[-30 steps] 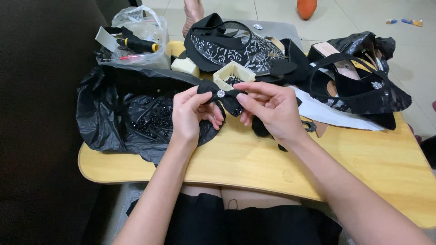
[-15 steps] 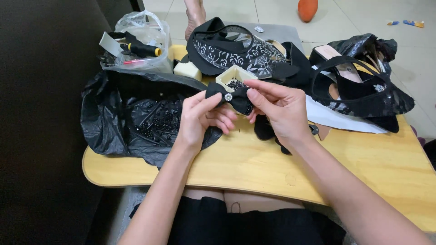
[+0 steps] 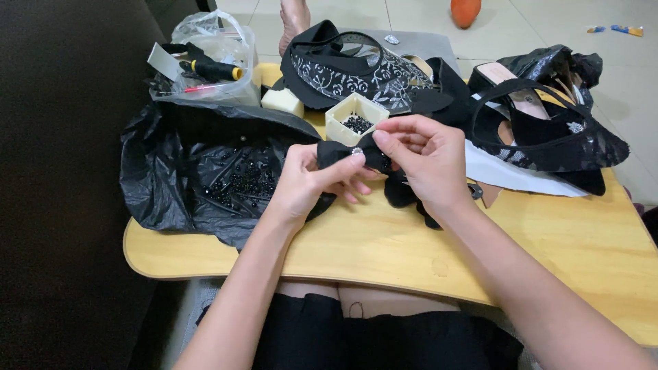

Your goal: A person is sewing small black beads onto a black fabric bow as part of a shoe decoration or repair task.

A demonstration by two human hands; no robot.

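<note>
**Bow pinched between both hands, raised over the bead box**

Since the earlier frames both hands have shifted up and right with the black bow (image 3: 353, 152). Bow lies long axis left-right, bridging the hands: left hand (image 3: 308, 181) closed on its left end, thumb on top; right hand (image 3: 425, 161) pinches the right end with its fingertips (image 3: 381, 137). Small silver stud at centre. Cream bead box (image 3: 339, 123) sits just behind the bow, black bag (image 3: 171, 178) to the left of the left hand.

On the wooden lap table (image 3: 548, 247) lay a black plastic bag of beads (image 3: 205, 171), a small cream box of black beads (image 3: 356, 118), a clear bag holding a yellow-and-black screwdriver (image 3: 209, 68), black lace shoe uppers (image 3: 363, 68) and a strappy black shoe (image 3: 541, 127).
</note>
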